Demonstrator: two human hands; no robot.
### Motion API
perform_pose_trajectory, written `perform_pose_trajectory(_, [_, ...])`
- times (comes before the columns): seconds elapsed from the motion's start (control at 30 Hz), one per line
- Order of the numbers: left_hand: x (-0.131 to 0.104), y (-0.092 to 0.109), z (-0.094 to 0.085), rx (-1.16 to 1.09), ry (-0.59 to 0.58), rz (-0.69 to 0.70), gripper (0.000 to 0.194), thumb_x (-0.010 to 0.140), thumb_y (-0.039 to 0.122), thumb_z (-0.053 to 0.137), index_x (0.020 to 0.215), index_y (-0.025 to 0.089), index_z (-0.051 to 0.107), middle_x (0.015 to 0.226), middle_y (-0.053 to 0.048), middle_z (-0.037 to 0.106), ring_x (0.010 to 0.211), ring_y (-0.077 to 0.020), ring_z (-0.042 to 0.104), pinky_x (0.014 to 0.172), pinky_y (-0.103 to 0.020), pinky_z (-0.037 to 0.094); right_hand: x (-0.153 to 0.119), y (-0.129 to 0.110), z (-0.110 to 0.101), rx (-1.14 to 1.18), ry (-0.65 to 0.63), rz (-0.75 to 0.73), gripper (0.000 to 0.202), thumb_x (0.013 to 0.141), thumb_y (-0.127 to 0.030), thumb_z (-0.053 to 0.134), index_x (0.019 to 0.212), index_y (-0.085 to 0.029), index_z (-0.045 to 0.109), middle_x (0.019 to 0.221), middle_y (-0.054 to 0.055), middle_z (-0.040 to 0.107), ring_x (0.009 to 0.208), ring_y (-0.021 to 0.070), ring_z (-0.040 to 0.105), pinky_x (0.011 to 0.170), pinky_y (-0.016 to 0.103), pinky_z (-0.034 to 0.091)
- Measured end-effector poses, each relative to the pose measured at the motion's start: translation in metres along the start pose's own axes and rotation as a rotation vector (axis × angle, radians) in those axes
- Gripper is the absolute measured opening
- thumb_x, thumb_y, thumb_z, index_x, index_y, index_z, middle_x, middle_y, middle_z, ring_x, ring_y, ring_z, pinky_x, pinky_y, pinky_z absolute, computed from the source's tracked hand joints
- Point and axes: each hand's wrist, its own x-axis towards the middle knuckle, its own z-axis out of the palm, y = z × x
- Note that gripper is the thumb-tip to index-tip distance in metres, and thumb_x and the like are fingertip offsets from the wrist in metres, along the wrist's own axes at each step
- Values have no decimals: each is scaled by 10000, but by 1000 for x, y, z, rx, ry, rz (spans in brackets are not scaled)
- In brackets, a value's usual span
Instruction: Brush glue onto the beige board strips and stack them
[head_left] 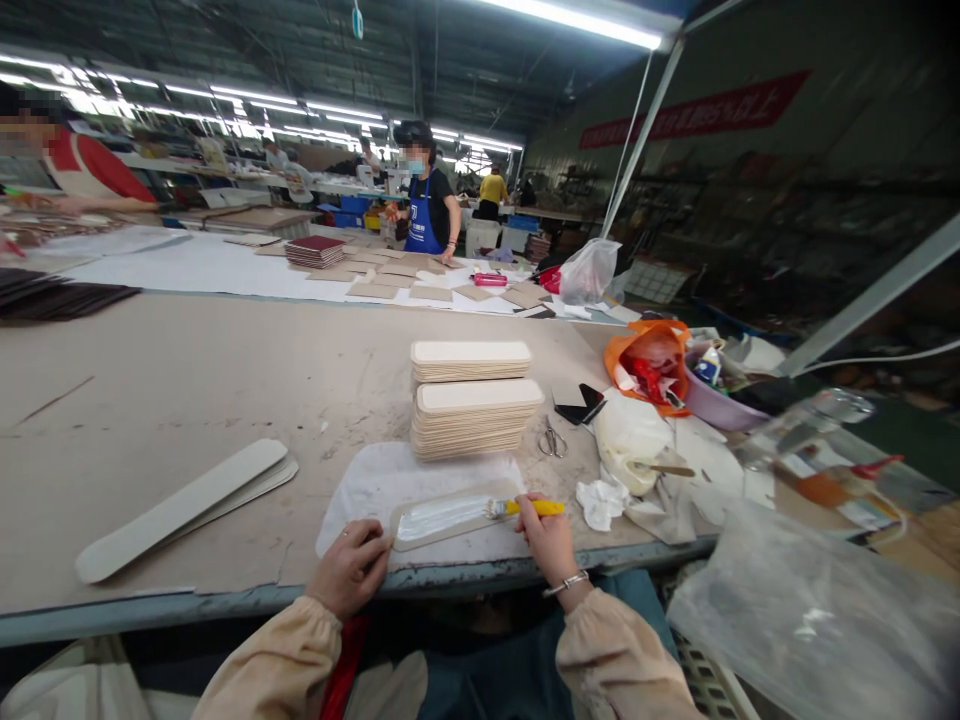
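Note:
My right hand is closed around the yellow handle of a brush. The brush's bristles touch a long, flat beige piece with rounded corners, whose middle is coated with a wet white layer. My left hand rests at the left end of this piece, fingers curled with the tips at its edge; whether they grip it I cannot make out. Under the piece lies a white sheet. Just behind stand two stacks of similar cream pieces, a front stack and a back stack.
Two long pale strips lie at the left. To the right are scissors, crumpled tissue, a whitish container, an orange bag and a lilac basin. A person in a blue apron stands across the table.

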Motion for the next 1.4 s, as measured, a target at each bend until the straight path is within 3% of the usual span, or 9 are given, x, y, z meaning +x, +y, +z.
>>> perform_pose_trajectory(0.13, [-1, -1, 2, 0, 5, -2, 173, 802, 190, 505, 849, 207, 671, 901, -72, 563, 875, -184, 538, 784, -316, 490, 7, 8, -28, -65, 81, -27, 436, 813, -580, 467, 654, -188, 571, 465, -7, 539, 413, 146, 483, 456, 256, 374])
perform_pose_trajectory(0.27, [0, -1, 1, 3, 10, 1, 169, 797, 177, 508, 850, 208, 666, 902, -71, 557, 876, -184, 534, 784, -313, 489, 3, 5, -31, -18, 124, -25, 406, 802, -580, 494, 728, -191, 580, 491, -16, 547, 433, 142, 489, 463, 247, 382])
perform_pose_trajectory(0.47, [0, -1, 2, 14, -2, -1, 151, 797, 178, 514, 837, 206, 657, 906, -72, 547, 884, -189, 529, 792, -319, 486, -18, -12, 22, 270, -51, 58, 364, 808, -556, 506, 765, -196, 545, 483, -40, 511, 385, 111, 417, 388, 222, 325])
perform_pose_trajectory(0.6, [-1, -3, 3, 15, -10, 1, 156, 802, 181, 511, 845, 204, 659, 916, -75, 541, 887, -189, 525, 798, -329, 483, -24, -13, 47, 238, -145, 44, 339, 827, -525, 493, 804, -193, 558, 472, -36, 517, 395, 122, 438, 406, 229, 340])
perform_pose_trajectory(0.7, [-1, -3, 3, 8, -14, 5, 164, 806, 184, 507, 864, 205, 659, 920, -75, 541, 884, -186, 523, 793, -327, 484, -20, -9, 34, 129, -114, 1, 325, 845, -497, 477, 789, -192, 573, 472, -30, 523, 416, 136, 466, 453, 247, 371])
perform_pose_trajectory(0.87, [2, 0, 0, 1, -5, 14, 158, 806, 178, 506, 858, 193, 655, 896, -76, 542, 864, -185, 526, 775, -320, 486, -8, -4, -14, -60, 37, -85, 361, 857, -473, 467, 649, -192, 557, 516, -12, 539, 480, 144, 512, 573, 268, 410])
perform_pose_trajectory(0.97, [2, 1, -1, -8, 5, 2, 160, 809, 180, 502, 846, 189, 657, 894, -78, 543, 861, -185, 526, 770, -316, 484, -7, -6, -20, -53, 80, -95, 336, 858, -479, 472, 717, -189, 568, 517, -16, 531, 486, 145, 511, 556, 264, 405])
perform_pose_trajectory(1.2, [1, 3, -1, -22, -19, -34, 179, 817, 179, 485, 811, 179, 664, 886, -80, 548, 848, -179, 520, 776, -321, 473, -21, -29, 53, 296, -143, -15, 342, 831, -524, 497, 847, -185, 544, 530, -32, 506, 423, 118, 441, 421, 229, 349])
perform_pose_trajectory(1.4, [1, 3, -2, -25, -42, -57, 181, 821, 176, 477, 840, 187, 657, 891, -82, 542, 854, -183, 513, 777, -328, 467, -28, -37, 108, 344, -279, -45, 312, 843, -492, 483, 835, -189, 558, 514, -36, 521, 409, 109, 447, 428, 214, 363])
